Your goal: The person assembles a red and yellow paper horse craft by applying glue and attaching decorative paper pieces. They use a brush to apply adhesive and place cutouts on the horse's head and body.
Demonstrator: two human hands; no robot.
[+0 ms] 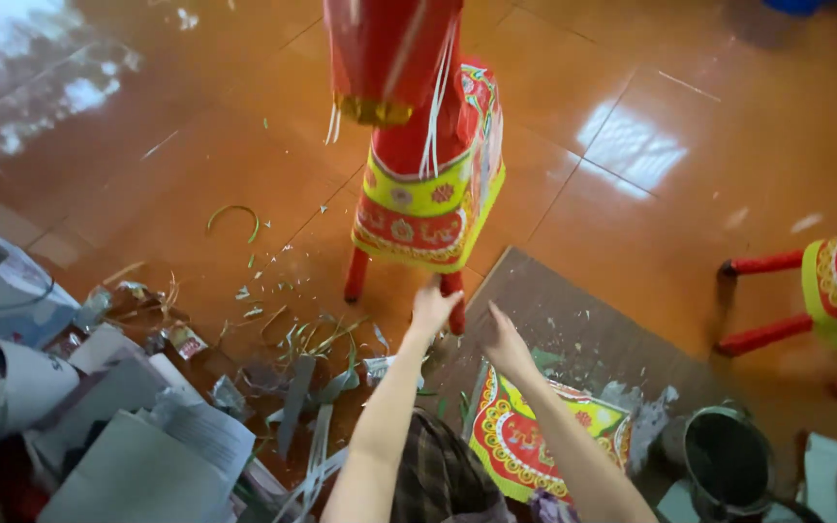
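Observation:
A tall red paper horse figure (425, 145) with a yellow and red patterned saddle cloth stands on the tiled floor before me. My left hand (432, 306) reaches up to its lower edge by the red legs (356, 276), fingers closed around the bottom of one leg. My right hand (502, 337) hovers just to the right with fingers spread, holding nothing. Under my right forearm lies a flat yellow and red patterned paper sheet (511, 436) on a grey board (573, 310).
Paper scraps and green strips (317, 339) litter the floor at left, beside piled white sheets (147, 436). A dark metal pot (728, 460) sits at lower right. A second red and yellow paper figure (830, 291) lies at the right edge.

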